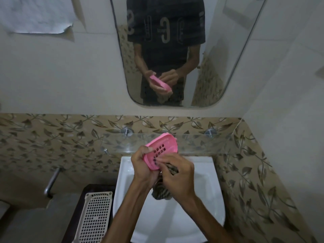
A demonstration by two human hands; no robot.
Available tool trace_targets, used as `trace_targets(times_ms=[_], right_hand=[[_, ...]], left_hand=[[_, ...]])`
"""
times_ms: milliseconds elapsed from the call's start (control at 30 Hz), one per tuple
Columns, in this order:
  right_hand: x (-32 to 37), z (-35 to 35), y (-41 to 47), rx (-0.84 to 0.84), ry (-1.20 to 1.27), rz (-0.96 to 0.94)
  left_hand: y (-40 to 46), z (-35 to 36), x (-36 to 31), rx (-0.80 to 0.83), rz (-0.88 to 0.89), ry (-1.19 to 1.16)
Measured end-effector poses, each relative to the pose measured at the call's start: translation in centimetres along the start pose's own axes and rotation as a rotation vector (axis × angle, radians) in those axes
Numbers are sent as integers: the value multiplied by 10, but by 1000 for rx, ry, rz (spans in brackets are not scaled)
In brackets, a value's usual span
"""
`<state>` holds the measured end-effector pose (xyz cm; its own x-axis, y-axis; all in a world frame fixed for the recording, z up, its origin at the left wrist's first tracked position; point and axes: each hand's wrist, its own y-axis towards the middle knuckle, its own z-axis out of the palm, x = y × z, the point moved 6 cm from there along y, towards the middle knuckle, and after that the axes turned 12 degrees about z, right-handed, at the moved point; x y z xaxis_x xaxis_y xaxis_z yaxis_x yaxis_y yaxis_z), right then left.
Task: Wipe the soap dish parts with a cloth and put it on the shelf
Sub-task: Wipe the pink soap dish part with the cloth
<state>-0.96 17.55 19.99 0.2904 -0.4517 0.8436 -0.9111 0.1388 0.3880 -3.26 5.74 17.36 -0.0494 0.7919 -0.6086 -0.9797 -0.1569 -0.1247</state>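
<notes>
While left hand (140, 165) grips — pink slotted soap dish (162, 149) tilted.

You've got a bright pink soap dish part (162, 149) with a grid of dark square holes. That cloth (162, 191) under your right hand (177, 176) is striped, brown and tan. Below you the basin (201, 199) is plain white. The wall tiles (52, 137) run beige with a dark olive leaf-and-vine print, the basket (94, 216) is cream lattice.
</notes>
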Motion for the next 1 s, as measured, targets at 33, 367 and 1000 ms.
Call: trace_targets(times_ms=[33,367,1000], right_hand=[[-2,-1,2,8,10,12],[-13,-9,8,41,104,236],[-6,-7,6,179,151,362]], left_hand=[[0,-1,2,-9,-6,-7],[1,0,7,-61,3,8],[-3,3,12,-64,-13,32]])
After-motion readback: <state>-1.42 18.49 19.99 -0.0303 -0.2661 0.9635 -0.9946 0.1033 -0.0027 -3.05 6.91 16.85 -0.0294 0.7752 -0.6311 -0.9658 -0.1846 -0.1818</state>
